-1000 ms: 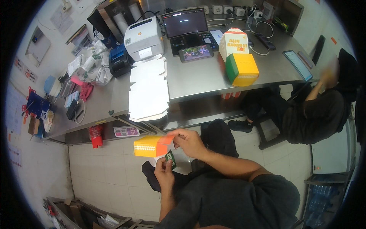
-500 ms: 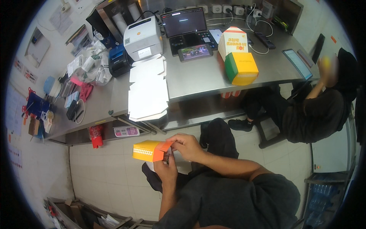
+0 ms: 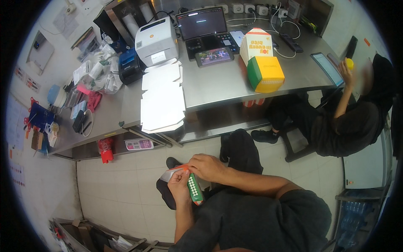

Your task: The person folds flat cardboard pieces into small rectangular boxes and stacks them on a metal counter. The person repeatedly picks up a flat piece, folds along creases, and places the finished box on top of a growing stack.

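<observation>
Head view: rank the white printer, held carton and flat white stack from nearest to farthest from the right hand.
1. Held carton: touching the right hand.
2. White stack: ahead-left, on the table.
3. White printer: behind the stack.

Seen from above, a person's left hand [image 3: 179, 189] and right hand [image 3: 207, 168] hold a green-sided box [image 3: 195, 191], orange at one edge. On the steel counter [image 3: 214, 86] beyond: white sheets [image 3: 163, 110], a printer [image 3: 156, 44], a laptop [image 3: 203, 26], stacked cartons [image 3: 268, 72]. At right, a co-worker [image 3: 349, 131] holds up something yellow [image 3: 349, 64].
</observation>
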